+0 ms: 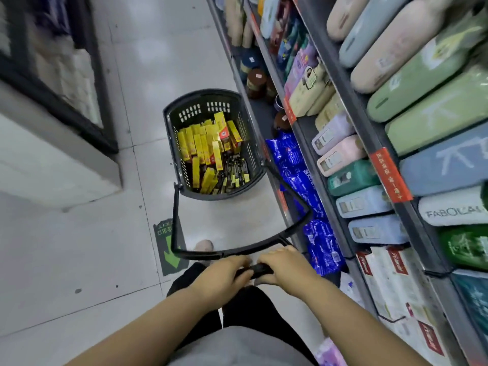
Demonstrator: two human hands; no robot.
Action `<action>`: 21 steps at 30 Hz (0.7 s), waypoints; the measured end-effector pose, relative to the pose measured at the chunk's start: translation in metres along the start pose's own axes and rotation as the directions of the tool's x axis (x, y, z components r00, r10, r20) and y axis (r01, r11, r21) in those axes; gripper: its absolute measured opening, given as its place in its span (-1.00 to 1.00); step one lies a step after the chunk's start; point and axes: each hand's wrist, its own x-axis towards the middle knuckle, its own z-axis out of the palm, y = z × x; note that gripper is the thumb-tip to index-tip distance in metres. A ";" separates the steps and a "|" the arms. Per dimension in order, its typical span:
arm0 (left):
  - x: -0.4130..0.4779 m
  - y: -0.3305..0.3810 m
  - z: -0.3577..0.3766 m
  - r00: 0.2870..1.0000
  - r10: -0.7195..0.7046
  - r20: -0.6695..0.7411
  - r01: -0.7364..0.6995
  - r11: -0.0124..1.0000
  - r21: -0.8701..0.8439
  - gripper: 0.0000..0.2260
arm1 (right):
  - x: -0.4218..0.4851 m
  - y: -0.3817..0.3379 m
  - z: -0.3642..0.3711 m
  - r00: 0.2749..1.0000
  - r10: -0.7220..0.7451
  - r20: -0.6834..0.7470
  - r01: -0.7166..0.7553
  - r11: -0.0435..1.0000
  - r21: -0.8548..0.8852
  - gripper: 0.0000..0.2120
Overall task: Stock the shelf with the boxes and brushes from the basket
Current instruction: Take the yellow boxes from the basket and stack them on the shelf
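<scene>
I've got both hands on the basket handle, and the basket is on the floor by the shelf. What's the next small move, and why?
Probably release the right hand from the handle and reach down for a yellow box. Both it and the left hand grip the handle, so neither is free. The basket stands on the floor beside the shelf, with brushes in it too.

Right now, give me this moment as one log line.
left hand: grips handle | right hand: grips handle | basket: on floor beside shelf | contents: yellow boxes, dark brushes

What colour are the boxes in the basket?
Mostly yellow, a few with red parts. The boxes show best in the head view, piled in the dark basket.
</scene>
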 end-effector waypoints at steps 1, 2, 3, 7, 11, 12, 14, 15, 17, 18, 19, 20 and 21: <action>0.003 0.002 -0.004 1.000 0.004 0.005 -0.004 1.000 0.026 -0.73 | 0.003 0.000 -0.007 1.000 -0.017 -0.009 0.017 1.000 -0.013 -0.70; 0.005 0.004 -0.008 1.000 0.015 0.008 -0.015 0.998 0.067 -0.74 | 0.007 -0.001 -0.014 0.999 -0.040 -0.004 0.040 0.998 -0.048 -0.68; 0.008 0.006 -0.013 1.000 0.028 0.007 -0.029 0.993 0.113 -0.74 | 0.011 -0.001 -0.022 0.998 -0.061 0.005 0.061 0.993 -0.097 -0.64; 0.027 0.012 -0.034 0.993 0.082 -0.082 -0.055 0.955 0.291 -0.72 | 0.030 0.006 -0.057 0.993 -0.114 0.024 0.116 0.960 -0.256 -0.55; 0.051 0.020 -0.063 0.985 0.098 -0.144 -0.052 0.954 0.296 -0.71 | 0.056 0.016 -0.096 0.983 -0.179 0.032 0.181 0.938 -0.296 -0.57; 0.058 0.021 -0.072 0.984 0.095 -0.153 -0.047 0.957 0.288 -0.71 | 0.065 0.019 -0.105 0.981 -0.194 0.029 0.194 0.933 -0.303 -0.58; 0.075 0.020 -0.093 0.978 0.096 -0.185 -0.040 0.958 0.284 -0.71 | 0.087 0.026 -0.123 0.974 -0.225 0.020 0.218 0.917 -0.334 -0.59; 0.085 0.019 -0.104 0.973 0.106 -0.207 -0.045 0.958 0.283 -0.71 | 0.099 0.029 -0.132 0.972 -0.236 0.018 0.227 0.909 -0.350 -0.59; 0.105 0.014 -0.127 0.964 0.125 -0.234 -0.057 0.959 0.278 -0.71 | 0.127 0.035 -0.152 0.967 -0.252 0.024 0.242 0.892 -0.383 -0.58; 0.116 0.011 -0.139 0.962 0.131 -0.240 -0.062 0.959 0.276 -0.71 | 0.141 0.039 -0.162 0.965 -0.261 0.032 0.252 0.882 -0.398 -0.57; 0.128 0.008 -0.152 0.961 0.135 -0.243 -0.067 0.960 0.272 -0.71 | 0.156 0.043 -0.172 0.962 -0.269 0.044 0.263 0.873 -0.410 -0.56; 0.140 0.005 -0.165 0.961 0.137 -0.242 -0.070 0.962 0.264 -0.71 | 0.170 0.047 -0.183 0.960 -0.275 0.058 0.273 0.867 -0.417 -0.56; 0.152 0.001 -0.179 0.962 0.135 -0.239 -0.072 0.964 0.255 -0.70 | 0.185 0.050 -0.195 0.958 -0.276 0.073 0.281 0.867 -0.412 -0.57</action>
